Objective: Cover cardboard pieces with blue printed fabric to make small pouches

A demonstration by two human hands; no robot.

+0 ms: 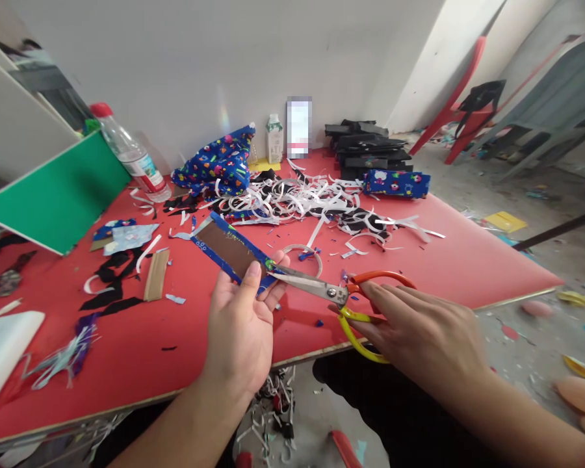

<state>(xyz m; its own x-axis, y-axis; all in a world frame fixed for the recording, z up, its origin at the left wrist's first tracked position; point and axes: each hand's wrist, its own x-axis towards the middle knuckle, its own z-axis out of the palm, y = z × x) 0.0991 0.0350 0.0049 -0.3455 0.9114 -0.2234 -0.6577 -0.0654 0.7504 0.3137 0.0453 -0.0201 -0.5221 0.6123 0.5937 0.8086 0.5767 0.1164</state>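
My left hand [241, 325] is closed on a flat brown panel [231, 247] edged with blue patterned fabric, thumb on its face and fingers beneath. In my right hand [424, 318] is a pair of scissors [316, 285], one handle loop orange and the other yellow. Its blades reach left to the panel's near right corner, at the blue fabric edge beside my left fingertips. Whether the blades touch or cut the fabric, I cannot tell. Just behind the scissors lies a tape-like ring [316, 260] on the red table [185, 364].
White strips and black scraps [302, 198] lie heaped behind the panel. Further back are a blue patterned cloth [217, 162], a small carton [273, 140], a phone [299, 127] and stacked black pieces [370, 146]. A bottle [139, 159] and a green board [58, 195] stand left.
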